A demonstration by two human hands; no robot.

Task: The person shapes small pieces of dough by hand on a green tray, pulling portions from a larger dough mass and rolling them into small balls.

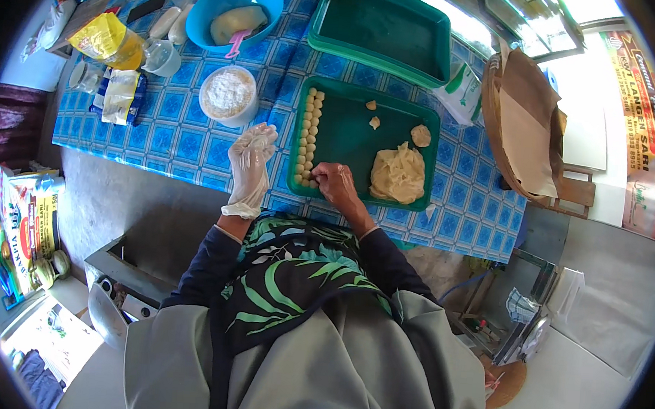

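My left hand (249, 166), in a clear plastic glove, is raised over the table's near edge, left of the green tray (364, 88). Its fingers curl inward, and whatever they may hold is hidden. Bare, my right hand (336, 185) reaches into the tray's near left corner. Its fingertips are pinched at a small dough ball (314, 183) at the near end of a row. Two rows of pale dough balls (304, 139) run along the tray's left side. A large wrinkled lump of dough (398, 174) sits at the right, with a smaller piece (420, 136) beyond it and two bits (374, 123) further left.
A white tub of flour (228, 95) stands left of the tray. Behind it, a blue bowl (204, 18) holds dough and a pink-handled utensil. Stacked green trays (379, 28) lie at the back. A yellow pouch (116, 40) is at left, a round woven tray (524, 119) at right.
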